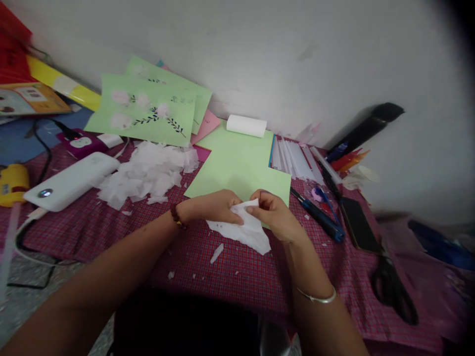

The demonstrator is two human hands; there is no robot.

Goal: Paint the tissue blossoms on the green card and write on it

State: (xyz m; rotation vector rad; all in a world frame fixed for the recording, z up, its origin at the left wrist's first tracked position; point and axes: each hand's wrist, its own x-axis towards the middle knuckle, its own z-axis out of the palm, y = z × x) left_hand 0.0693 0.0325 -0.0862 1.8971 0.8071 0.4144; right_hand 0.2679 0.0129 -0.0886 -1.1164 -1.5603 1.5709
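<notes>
Both of my hands hold a torn, creased piece of white tissue paper point(247, 232) above the checked tablecloth. My left hand point(218, 206) pinches its upper left part between thumb and fingers. Close by, my right hand point(275, 213) grips the upper right edge, thumb toward the left thumb. Light green sheets of paper point(241, 168) lie just behind the hands. To the left is a heap of torn white tissue pieces point(148, 170). A narrow paper scrap point(216, 253) lies in front of the hands, with tiny bits around it.
A white tissue roll point(246, 125) rests near the wall. Green sheets with pink flowers point(148, 109) lean at the back left. A white power bank point(74, 180) and a yellow glue gun point(14, 185) are left. On the right are a blue-black cutter point(321, 217), a phone point(359, 223) and scissors point(393, 289).
</notes>
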